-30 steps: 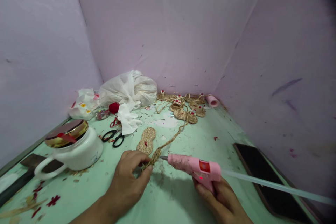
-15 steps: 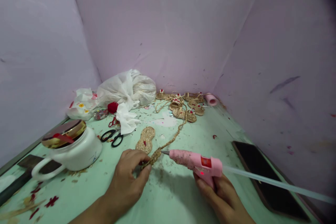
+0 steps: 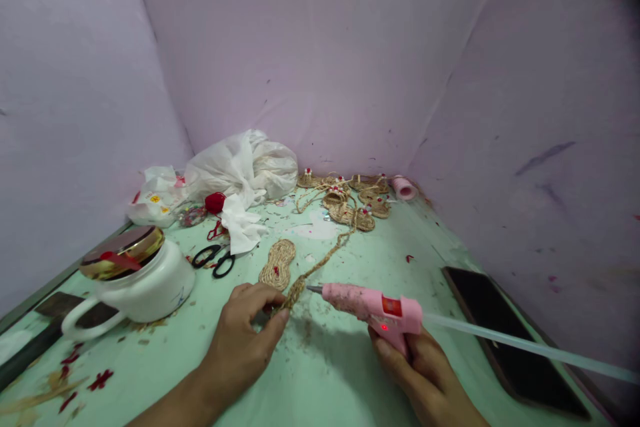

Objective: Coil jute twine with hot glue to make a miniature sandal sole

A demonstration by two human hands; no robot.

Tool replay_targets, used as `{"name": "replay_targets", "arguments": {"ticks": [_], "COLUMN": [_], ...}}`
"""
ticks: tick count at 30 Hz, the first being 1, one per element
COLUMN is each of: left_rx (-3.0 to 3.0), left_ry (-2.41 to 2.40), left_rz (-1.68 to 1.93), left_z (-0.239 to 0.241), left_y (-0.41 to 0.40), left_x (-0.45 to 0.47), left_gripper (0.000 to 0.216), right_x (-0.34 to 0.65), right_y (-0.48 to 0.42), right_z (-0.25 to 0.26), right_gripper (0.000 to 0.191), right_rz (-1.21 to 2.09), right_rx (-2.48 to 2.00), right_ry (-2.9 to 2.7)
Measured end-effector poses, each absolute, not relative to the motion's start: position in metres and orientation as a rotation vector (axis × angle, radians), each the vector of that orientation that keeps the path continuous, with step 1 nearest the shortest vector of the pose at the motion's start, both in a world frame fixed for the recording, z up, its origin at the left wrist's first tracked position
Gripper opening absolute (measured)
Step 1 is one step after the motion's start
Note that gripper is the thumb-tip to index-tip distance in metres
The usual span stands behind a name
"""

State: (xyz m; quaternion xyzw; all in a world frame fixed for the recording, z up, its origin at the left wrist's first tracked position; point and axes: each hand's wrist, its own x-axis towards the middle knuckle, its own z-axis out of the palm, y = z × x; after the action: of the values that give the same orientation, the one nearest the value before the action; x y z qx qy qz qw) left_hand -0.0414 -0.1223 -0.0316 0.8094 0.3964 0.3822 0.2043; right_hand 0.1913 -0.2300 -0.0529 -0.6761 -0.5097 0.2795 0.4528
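Note:
My left hand (image 3: 247, 328) pinches the near end of a braided straw cord (image 3: 295, 293), which is doubled or coiled at the fingers. From there the cord runs back and right across the table. Wrapped around its handle, my right hand (image 3: 420, 367) holds a pink hot glue gun (image 3: 367, 305) with a red light lit. The metal nozzle points left, a small gap from the cord. A long translucent glue stick (image 3: 530, 347) sticks out of the gun's rear. Just beyond my left fingers lies a woven straw sole (image 3: 278, 263) with a small red mark on it.
Several small straw slippers (image 3: 353, 217) with red and white trims lie at the back, beside a pink roll (image 3: 403, 187). A white mug (image 3: 150, 290), black-handled scissors (image 3: 223, 265) and a plastic bag (image 3: 245, 167) are on the left. A dark phone (image 3: 505, 333) lies right.
The glue gun's nozzle has come slightly away from the cord. The cord's held end is turned a little more upright in my left fingers.

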Motion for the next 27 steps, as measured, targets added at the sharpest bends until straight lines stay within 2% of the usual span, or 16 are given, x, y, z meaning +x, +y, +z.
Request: {"name": "replay_targets", "arguments": {"ticks": [18, 27], "left_rx": [2.164, 2.043], "left_ry": [1.196, 1.264], "left_rz": [0.98, 0.862], "left_z": [-0.026, -0.026], "left_y": [-0.125, -0.125], "left_x": [-0.037, -0.034], "left_gripper": [0.014, 0.017], "right_x": [0.19, 0.19], "right_y": [-0.235, -0.235], "right_z": [-0.067, -0.06], "right_gripper": [0.046, 0.04], "right_rz": [0.747, 0.689], "right_rx": [-1.754, -1.776], "right_ry": [-1.353, -1.446]}}
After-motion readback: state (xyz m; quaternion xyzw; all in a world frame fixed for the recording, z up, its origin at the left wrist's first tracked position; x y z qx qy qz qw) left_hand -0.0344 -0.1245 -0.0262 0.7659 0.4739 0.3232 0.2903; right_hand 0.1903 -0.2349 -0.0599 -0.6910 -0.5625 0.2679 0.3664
